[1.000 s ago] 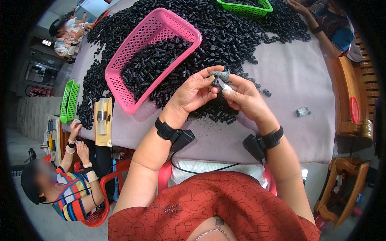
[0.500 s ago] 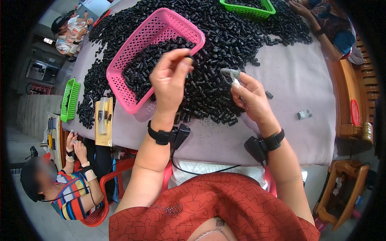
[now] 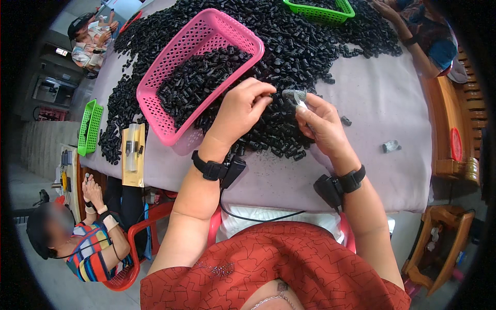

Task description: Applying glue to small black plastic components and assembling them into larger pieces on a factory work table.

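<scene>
My left hand is closed in a pinch over the heap of small black cylindrical parts. At its fingertips is a small black part, hard to tell from the dark heap behind it. To its right, my right hand has its thumb and fingers closed on a small pale tool, its exact kind unclear. A grey, dusty cover wraps the tip of my right index finger. The two hands' fingertips are close together, with a narrow gap between them.
A pink perforated basket holding many black parts stands left of my hands. Green baskets sit farther off and at the left edge. A yellow envelope and a grey scrap lie on the cloth. Other people sit around the table.
My left hand has moved right, from over the pink basket's rim to beside my right hand's fingertips. My right hand has barely moved.
</scene>
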The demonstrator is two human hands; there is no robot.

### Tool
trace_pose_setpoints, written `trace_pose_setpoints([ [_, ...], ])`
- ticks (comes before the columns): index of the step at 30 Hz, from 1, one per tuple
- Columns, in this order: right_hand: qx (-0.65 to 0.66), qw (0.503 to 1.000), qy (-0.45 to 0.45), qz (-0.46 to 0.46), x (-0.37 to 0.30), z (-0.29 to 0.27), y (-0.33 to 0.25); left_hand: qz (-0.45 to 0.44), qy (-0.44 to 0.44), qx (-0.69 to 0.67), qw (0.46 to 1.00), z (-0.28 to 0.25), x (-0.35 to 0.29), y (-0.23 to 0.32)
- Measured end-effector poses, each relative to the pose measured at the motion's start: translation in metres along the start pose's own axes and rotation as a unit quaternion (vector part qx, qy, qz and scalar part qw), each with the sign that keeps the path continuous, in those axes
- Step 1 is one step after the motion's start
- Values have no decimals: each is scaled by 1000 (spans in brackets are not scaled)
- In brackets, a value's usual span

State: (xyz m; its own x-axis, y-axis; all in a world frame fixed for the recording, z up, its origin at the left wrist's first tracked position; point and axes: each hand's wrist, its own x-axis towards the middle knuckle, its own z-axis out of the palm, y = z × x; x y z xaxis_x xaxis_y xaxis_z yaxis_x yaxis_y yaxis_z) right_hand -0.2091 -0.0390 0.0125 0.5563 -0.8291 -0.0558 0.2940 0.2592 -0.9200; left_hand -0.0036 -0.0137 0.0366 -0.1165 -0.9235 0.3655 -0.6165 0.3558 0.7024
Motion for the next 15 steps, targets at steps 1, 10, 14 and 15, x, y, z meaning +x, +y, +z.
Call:
trace_pose_setpoints([
  [1, -6, 1000, 3, 4, 0, 0, -1, -11, -34, 21, 999, 1, -1, -5],
  [10, -1, 1000, -3, 8, -1, 2, 0, 29, -86, 156, 984, 5, -3, -14],
  [14, -17, 1000, -12, 10, 0, -2, 4, 27, -84, 166, 982, 4, -4, -16],
  [15, -21, 1000, -8, 9, 0, -2, 4, 27, -83, 167, 982, 4, -4, -17],
])
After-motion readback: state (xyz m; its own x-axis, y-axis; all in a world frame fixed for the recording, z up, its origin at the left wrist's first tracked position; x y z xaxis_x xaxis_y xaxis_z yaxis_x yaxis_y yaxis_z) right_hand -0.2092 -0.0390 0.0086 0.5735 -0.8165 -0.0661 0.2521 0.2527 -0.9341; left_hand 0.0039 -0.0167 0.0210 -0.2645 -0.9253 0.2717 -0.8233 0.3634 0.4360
